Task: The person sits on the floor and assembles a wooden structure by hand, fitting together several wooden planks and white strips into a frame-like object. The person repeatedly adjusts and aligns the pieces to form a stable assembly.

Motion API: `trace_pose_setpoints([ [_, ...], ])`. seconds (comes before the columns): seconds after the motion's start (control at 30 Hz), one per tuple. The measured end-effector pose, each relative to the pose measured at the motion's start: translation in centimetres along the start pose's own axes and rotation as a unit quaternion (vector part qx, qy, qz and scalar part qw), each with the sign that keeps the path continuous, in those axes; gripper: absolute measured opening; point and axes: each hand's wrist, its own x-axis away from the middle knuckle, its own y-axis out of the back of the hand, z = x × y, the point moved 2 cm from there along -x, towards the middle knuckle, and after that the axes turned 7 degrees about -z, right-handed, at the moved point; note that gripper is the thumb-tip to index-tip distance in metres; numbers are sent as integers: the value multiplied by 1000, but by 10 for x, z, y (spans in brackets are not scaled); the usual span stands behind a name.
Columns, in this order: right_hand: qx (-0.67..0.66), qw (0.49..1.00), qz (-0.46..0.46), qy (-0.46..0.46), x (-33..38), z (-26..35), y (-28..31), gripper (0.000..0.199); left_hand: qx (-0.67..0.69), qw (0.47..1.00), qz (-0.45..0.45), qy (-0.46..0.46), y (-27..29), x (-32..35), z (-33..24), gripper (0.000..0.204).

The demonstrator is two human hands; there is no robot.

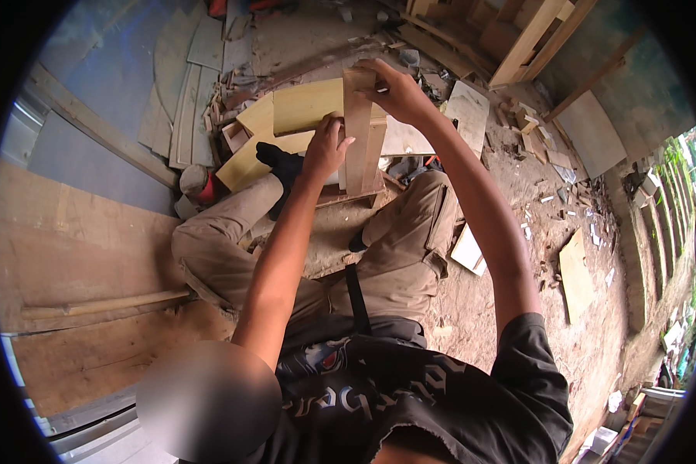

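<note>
A narrow brown wooden board (356, 147) stands upright in front of me, between my bent legs. My right hand (398, 91) is closed round its top end, with fingers over the far edge. Lower down, my left hand (326, 148) grips the board's left edge, its thumb lying against the face. A pale yellow panel (308, 106) meets the board's left side near the top; whether the two are joined I cannot tell. More yellow wood (257, 116) lies behind and beneath it. Below the board is a low wooden piece (352, 195), partly hidden.
Offcuts and scraps (530, 135) litter the dirt floor on the right, with a loose plywood piece (574, 274). A wooden frame (530, 46) stands at the far right. Long boards (182, 108) lean at the left wall. A red container (199, 184) sits by my left knee.
</note>
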Motion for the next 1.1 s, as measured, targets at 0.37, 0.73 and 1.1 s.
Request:
trace_pose_setpoints([
  [0.37,-40,996,-10,-83,15,-15,-23,81,6,1000,6,-6,3,-1,2,48],
  [0.73,20,972,-194,-131,52,-6,-80,74,19,997,35,58,6,4,-1,50],
  [1.1,32,975,-182,-124,56,-6,-80,66,53,977,-147,149,-3,56,25,40],
])
